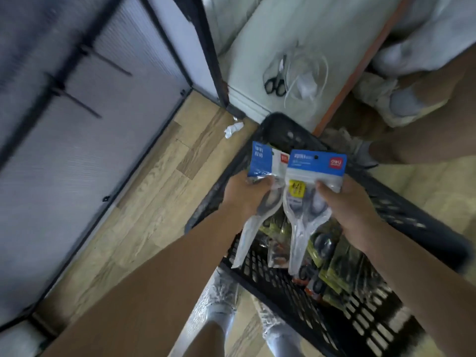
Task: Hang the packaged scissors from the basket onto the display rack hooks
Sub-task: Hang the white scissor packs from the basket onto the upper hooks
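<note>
Packaged scissors are held above the black basket [386, 215], one pack in each hand: the left hand [244, 194] grips the left pack [260, 163], and the right hand [347, 204] pinches the right pack [313, 173] with thumb on front. More packs [327, 253] lie inside the basket, and the display rack hooks [82, 101] stand far to the left, blurred.

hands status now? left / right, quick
Left hand: closed, gripping one packaged scissors over the basket.
Right hand: closed, gripping a second scissors pack.
</note>
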